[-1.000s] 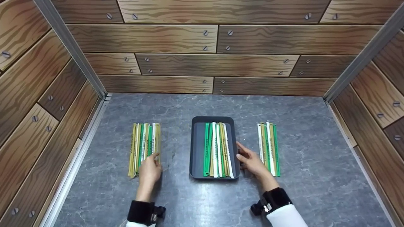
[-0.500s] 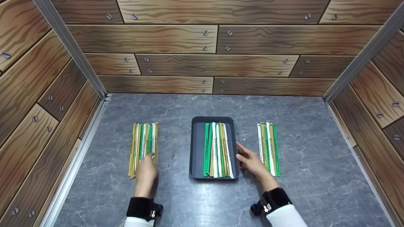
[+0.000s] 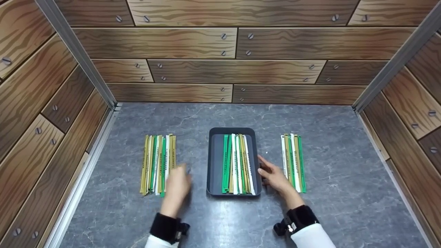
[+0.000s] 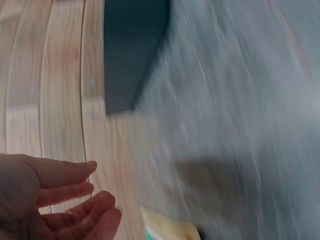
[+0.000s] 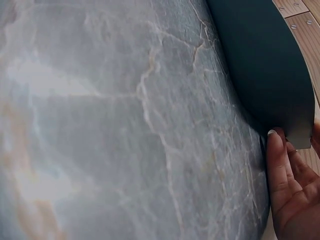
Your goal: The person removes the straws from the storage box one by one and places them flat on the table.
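Observation:
A row of long slim printed packets [image 3: 159, 158] in gold, white and green lies at the left. My left hand [image 3: 178, 184] is over the lower right end of this row, covering part of it. Its loosely bent fingers [image 4: 75, 170] hold nothing in the left wrist view. In the centre, a dark grey tray [image 3: 215, 165] bears more such packets [image 3: 237, 162], gathered toward its right side. My right hand [image 3: 277, 177] touches the outside of the tray's right wall. Its fingers [image 5: 280, 165] meet the tray wall [image 5: 270, 65] in the right wrist view.
A third, smaller row of packets [image 3: 293, 158] lies to the right, just beyond the right hand. Wood-patterned walls [image 3: 237, 70] enclose the grey marbled tabletop [image 3: 327, 137] at the back and both sides. The left wrist view is blurred.
My left hand has moved right, off the middle of the left row toward its right edge. An added gold packet shows at that edge compared with half a second ago. The right hand and tray stay put.

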The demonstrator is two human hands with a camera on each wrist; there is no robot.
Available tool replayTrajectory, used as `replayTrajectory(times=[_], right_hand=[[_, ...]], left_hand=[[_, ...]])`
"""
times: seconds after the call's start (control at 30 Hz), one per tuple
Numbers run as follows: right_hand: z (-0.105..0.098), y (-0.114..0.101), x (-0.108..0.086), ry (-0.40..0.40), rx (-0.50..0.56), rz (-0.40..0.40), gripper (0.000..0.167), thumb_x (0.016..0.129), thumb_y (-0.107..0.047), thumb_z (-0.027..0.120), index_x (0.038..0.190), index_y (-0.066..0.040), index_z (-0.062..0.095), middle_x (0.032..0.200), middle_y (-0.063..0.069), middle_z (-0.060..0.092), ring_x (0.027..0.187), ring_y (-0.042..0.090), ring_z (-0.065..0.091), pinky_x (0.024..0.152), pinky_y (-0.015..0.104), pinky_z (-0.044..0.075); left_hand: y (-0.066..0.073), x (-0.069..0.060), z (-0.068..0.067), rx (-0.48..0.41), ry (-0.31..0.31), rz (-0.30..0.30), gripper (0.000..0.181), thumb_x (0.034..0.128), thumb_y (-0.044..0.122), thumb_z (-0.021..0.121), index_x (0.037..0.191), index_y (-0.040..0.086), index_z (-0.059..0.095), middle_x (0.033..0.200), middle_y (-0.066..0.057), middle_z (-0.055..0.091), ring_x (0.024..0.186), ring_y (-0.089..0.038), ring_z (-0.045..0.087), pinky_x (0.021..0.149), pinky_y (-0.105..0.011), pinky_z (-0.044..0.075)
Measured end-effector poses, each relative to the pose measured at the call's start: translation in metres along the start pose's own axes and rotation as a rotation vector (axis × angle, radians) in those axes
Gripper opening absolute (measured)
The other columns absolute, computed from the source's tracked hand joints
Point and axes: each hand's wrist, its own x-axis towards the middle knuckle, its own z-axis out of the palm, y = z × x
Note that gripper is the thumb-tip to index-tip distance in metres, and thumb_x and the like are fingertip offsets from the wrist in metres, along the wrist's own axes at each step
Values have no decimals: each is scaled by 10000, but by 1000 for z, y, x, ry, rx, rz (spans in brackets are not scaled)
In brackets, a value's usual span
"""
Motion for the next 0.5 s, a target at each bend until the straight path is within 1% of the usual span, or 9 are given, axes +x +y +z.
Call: replayTrajectory(times=[0.1,0.13,0.23,0.3,0.4,0.43,0.5], right_hand=[[-1,1,0,-2,8,-7,573,1005,-113,551,1535,-194,348,1434,288,421,1048,331,619,772,415,574],[-1,1,0,-6,11,-11,570,1008,-111,546,1536,-187,345,1428,289,427,1054,333,615,769,418,573],[-1,2,0,-20,6,-27,573,1013,-122,540,1543,-163,327,1422,294,431,1081,346,602,770,422,572],[0,2,1,-28,3,-31,576,1014,-129,540,1546,-157,319,1421,290,433,1106,355,587,779,424,569],[1,2,0,-21,-3,-30,575,1012,-129,544,1543,-155,325,1417,287,438,1114,368,582,783,432,569],[1,2,0,-19,-4,-29,575,1012,-128,545,1543,-153,326,1420,287,435,1115,371,581,784,434,569],[1,2,-1,-11,1,-30,571,1008,-129,553,1537,-155,340,1422,288,435,1111,371,584,778,432,571]], left_hand=[[25,-3,12,-5,-55,94,365,826,12,724,1182,-28,656,993,-234,686,814,-362,676,696,-444,575],[33,-3,16,-7,-73,113,396,833,24,725,1218,-20,643,1040,-236,681,846,-359,679,723,-436,577],[52,-5,27,-24,-117,141,431,841,42,727,1253,-23,620,1091,-242,665,857,-343,680,724,-403,581],[61,-6,34,-42,-144,149,435,849,33,712,1265,-37,606,1090,-246,660,853,-332,680,712,-373,582],[68,-8,46,-43,-187,173,398,864,21,689,1250,-44,616,1072,-237,658,859,-325,681,705,-356,582],[70,-8,50,-32,-201,181,378,868,26,688,1235,-42,627,1065,-230,659,867,-325,682,709,-354,583],[72,-9,56,-4,-237,193,285,869,19,683,1147,-37,667,992,-207,665,834,-315,682,687,-350,582]])
